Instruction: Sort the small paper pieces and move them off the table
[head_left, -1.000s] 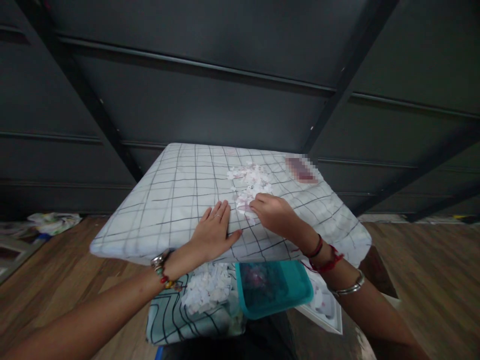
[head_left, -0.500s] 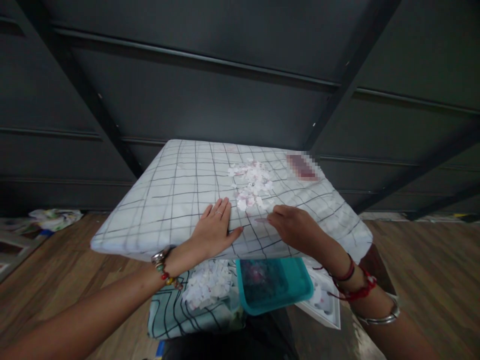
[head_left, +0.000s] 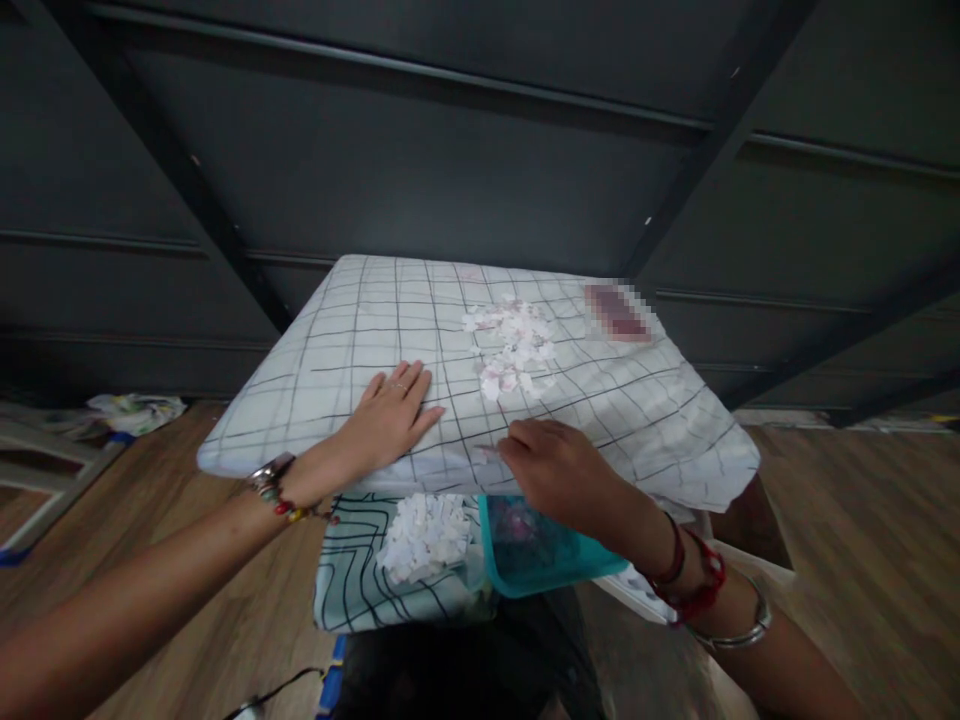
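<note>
My left hand [head_left: 390, 415] lies flat on the white checked cloth [head_left: 337, 340], fingers stretched out and thumb apart. Closer to the front edge, my right hand [head_left: 551, 465] is closed in a pinch, and a thin, pale, pointed piece [head_left: 486, 453] sticks out leftward from its fingertips. What kind of thing it is cannot be made out. Beyond both hands, a loose heap of small white and pinkish paper-like scraps [head_left: 514, 350] is spread over the cloth.
Under the front edge, a second heap of white scraps [head_left: 424, 535] rests on a green patterned cloth [head_left: 360, 600]. Beside it sits a teal tub [head_left: 525, 582]. A white box [head_left: 637, 597] is partly hidden by my right arm. Dark panels [head_left: 450, 160] rise behind.
My left hand has slid left across the cloth. The right hand, with the thin piece in it, has also moved left and slightly nearer the front edge. The camera view has shifted a little.
</note>
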